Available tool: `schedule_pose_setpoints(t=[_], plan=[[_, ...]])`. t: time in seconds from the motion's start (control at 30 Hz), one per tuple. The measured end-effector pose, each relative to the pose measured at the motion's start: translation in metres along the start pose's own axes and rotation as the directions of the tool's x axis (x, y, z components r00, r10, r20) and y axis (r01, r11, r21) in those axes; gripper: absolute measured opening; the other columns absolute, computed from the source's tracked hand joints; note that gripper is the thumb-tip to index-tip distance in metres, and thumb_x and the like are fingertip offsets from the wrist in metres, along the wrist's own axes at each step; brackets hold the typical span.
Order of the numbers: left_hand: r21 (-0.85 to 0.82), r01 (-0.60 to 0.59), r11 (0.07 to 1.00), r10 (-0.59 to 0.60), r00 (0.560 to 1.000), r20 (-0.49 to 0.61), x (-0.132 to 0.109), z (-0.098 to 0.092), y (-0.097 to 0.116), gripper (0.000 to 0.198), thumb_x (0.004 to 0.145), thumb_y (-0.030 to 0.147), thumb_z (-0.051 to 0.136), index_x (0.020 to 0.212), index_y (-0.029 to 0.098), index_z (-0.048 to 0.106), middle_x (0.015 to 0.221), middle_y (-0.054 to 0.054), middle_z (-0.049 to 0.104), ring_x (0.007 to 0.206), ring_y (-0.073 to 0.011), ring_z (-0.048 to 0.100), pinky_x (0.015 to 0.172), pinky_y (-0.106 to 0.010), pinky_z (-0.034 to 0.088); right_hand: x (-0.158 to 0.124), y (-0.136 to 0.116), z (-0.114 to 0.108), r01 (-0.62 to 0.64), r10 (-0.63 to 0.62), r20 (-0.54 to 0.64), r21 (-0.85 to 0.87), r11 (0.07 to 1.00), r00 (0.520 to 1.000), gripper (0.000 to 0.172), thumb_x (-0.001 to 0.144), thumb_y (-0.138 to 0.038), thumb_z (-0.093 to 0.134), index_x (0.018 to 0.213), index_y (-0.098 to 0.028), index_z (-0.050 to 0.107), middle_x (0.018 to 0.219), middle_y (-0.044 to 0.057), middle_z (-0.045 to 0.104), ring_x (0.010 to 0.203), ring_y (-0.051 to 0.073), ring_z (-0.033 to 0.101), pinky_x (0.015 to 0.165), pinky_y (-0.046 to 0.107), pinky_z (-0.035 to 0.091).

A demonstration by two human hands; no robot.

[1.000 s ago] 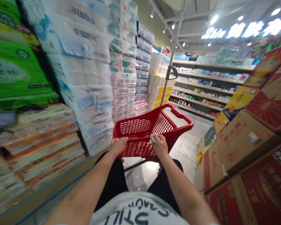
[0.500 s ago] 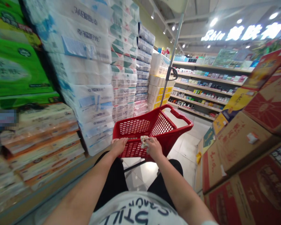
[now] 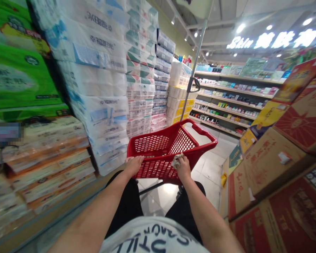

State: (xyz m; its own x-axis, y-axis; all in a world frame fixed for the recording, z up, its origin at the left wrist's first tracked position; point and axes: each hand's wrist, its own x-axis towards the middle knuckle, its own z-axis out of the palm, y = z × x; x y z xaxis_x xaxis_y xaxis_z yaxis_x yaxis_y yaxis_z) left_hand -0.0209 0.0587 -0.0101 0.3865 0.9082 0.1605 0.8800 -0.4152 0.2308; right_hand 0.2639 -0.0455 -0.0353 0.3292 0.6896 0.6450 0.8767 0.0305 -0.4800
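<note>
A red plastic shopping basket (image 3: 160,146) on wheels stands in the aisle in front of me, with nothing visible inside it. My left hand (image 3: 133,164) grips the near rim at its left corner, fingers curled over the edge. My right hand (image 3: 183,164) is closed on a crumpled whitish cloth (image 3: 176,160) and presses it against the near rim toward the right corner. The basket's metal pull handle (image 3: 193,68) rises at the far end.
Tall stacks of packaged toilet paper (image 3: 102,80) and green packs (image 3: 15,70) line the left. Red and brown cardboard boxes (image 3: 279,158) are stacked on the right. Store shelves (image 3: 226,102) stand ahead. The tiled floor (image 3: 213,165) runs past the basket.
My right hand slid the cloth left along the near rim, then back right to the corner. The left hand kept its grip.
</note>
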Motion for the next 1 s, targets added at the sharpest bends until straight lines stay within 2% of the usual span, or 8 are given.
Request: schedule_pose_setpoints(t=[0.17,0.33,0.47,0.53,0.7,0.87,0.93,1.0], plan=[[-0.001,0.010,1.000,-0.010,1.000,-0.004,0.000,0.001,-0.001,0.048,0.100,0.038,0.019,0.106,0.028,0.065,0.116,-0.003,0.068,0.099,-0.0210,0.060,0.097,-0.040,0.033,-0.006,0.002,0.003,-0.026,0.026,-0.053,0.013,1.000,0.998,0.045,0.072,-0.009,0.045,0.112,-0.019,0.064,0.120,0.010,0.055,0.111,0.024,0.049,0.094,0.038,0.046],[-0.010,0.011,1.000,-0.011,1.000,-0.003,0.002,0.002,0.000,0.048,0.100,0.040,0.018,0.106,0.028,0.065,0.116,-0.003,0.069,0.099,-0.0213,0.061,0.097,-0.041,0.032,-0.012,-0.007,0.005,0.051,-0.051,0.141,0.003,0.999,0.989,0.044,0.071,-0.006,0.050,0.109,-0.023,0.066,0.118,0.006,0.061,0.103,0.022,0.052,0.088,0.032,0.048],[-0.004,0.014,1.000,-0.014,1.000,-0.006,0.003,0.003,-0.001,0.048,0.100,0.039,0.019,0.106,0.028,0.065,0.116,-0.004,0.069,0.099,-0.0208,0.061,0.097,-0.040,0.032,-0.011,-0.013,0.006,-0.014,0.014,0.066,0.003,1.000,0.998,0.045,0.072,-0.008,0.052,0.114,-0.019,0.064,0.120,0.008,0.059,0.110,0.024,0.049,0.096,0.036,0.045],[-0.002,0.009,1.000,-0.009,1.000,-0.003,0.003,0.003,-0.001,0.047,0.100,0.039,0.020,0.107,0.029,0.065,0.115,-0.003,0.069,0.099,-0.0206,0.061,0.098,-0.040,0.032,-0.012,-0.015,0.007,-0.006,0.006,0.045,0.006,1.000,0.999,0.046,0.074,-0.009,0.051,0.118,-0.019,0.061,0.123,0.009,0.057,0.113,0.024,0.048,0.098,0.038,0.044],[-0.001,0.001,1.000,-0.001,1.000,0.006,0.004,0.004,-0.003,0.047,0.100,0.038,0.019,0.109,0.029,0.065,0.115,-0.003,0.069,0.100,-0.0212,0.060,0.098,-0.041,0.032,-0.013,-0.016,0.006,0.115,-0.118,0.201,0.029,0.993,0.972,0.039,0.075,-0.008,0.055,0.109,-0.024,0.065,0.121,0.005,0.060,0.109,0.022,0.049,0.094,0.034,0.046],[-0.011,0.004,1.000,-0.004,1.000,0.004,0.004,0.004,-0.003,0.047,0.100,0.040,0.020,0.107,0.029,0.065,0.118,-0.003,0.068,0.100,-0.0220,0.060,0.097,-0.042,0.032,-0.008,-0.010,0.005,-0.012,0.011,0.047,0.009,1.000,0.999,0.044,0.074,-0.007,0.050,0.113,-0.022,0.064,0.120,0.007,0.058,0.107,0.022,0.051,0.090,0.036,0.048],[-0.013,0.003,1.000,-0.003,1.000,0.002,0.005,0.004,-0.003,0.048,0.100,0.040,0.020,0.106,0.029,0.066,0.118,-0.004,0.068,0.100,-0.0225,0.060,0.097,-0.043,0.032,-0.009,-0.011,0.010,0.012,-0.012,0.056,0.009,1.000,0.998,0.045,0.073,-0.008,0.050,0.113,-0.024,0.064,0.124,0.006,0.055,0.109,0.022,0.050,0.091,0.037,0.048],[-0.013,-0.001,1.000,0.001,1.000,0.001,0.004,0.004,-0.003,0.048,0.100,0.039,0.020,0.106,0.029,0.066,0.117,-0.004,0.068,0.101,-0.0226,0.060,0.097,-0.043,0.032,-0.011,-0.014,0.014,0.076,-0.078,0.118,0.023,0.997,0.990,0.043,0.073,-0.008,0.053,0.110,-0.026,0.066,0.126,0.004,0.056,0.110,0.022,0.050,0.092,0.036,0.048]])
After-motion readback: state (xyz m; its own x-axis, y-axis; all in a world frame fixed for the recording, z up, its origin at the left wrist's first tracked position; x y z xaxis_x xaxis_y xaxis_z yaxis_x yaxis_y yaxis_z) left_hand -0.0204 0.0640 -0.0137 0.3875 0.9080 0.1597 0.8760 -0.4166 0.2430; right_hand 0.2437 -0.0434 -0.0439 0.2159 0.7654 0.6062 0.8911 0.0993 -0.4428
